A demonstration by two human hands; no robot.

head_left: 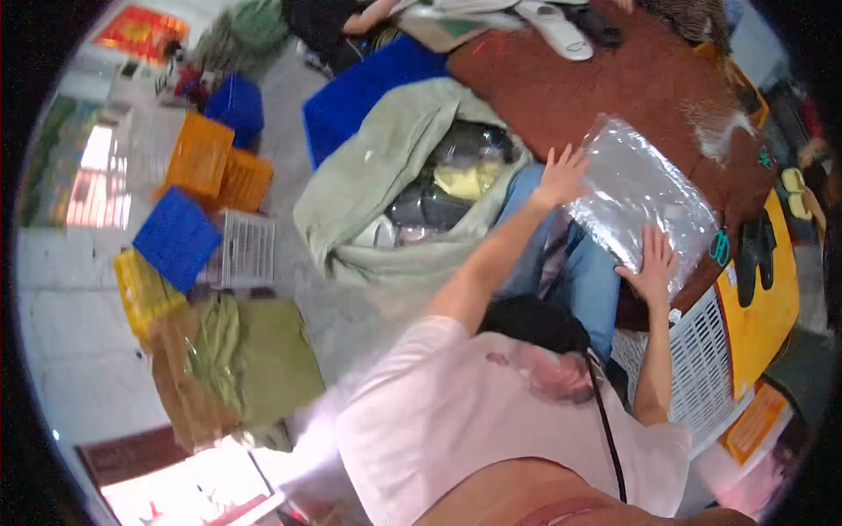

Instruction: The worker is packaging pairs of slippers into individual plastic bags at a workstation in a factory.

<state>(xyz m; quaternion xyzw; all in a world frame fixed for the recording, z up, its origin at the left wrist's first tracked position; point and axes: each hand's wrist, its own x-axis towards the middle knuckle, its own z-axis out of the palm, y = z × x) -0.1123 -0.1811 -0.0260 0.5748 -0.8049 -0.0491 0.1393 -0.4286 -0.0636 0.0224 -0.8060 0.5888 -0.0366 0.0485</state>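
A flat, shiny sheet or stack of clear plastic bags (pixel 645 188) lies on the brown cloth (pixel 544 88) in front of me. I cannot tell how many layers it has. My left hand (pixel 562 178) is at its left edge with the fingers spread. Flat on its near right part rests my right hand (pixel 651 265), fingers apart. Neither hand grips anything. Just right of the plastic is a teal-handled tool, seemingly scissors (pixel 719 248).
Left of my legs stands an open pale green sack (pixel 351 193) with dark and yellow plastic-wrapped items inside. White and black slippers (pixel 561 31) lie at the far edge. Black sole-like pieces (pixel 756 259) rest on a yellow board (pixel 781 307). Orange crates (pixel 200 153) stand left.
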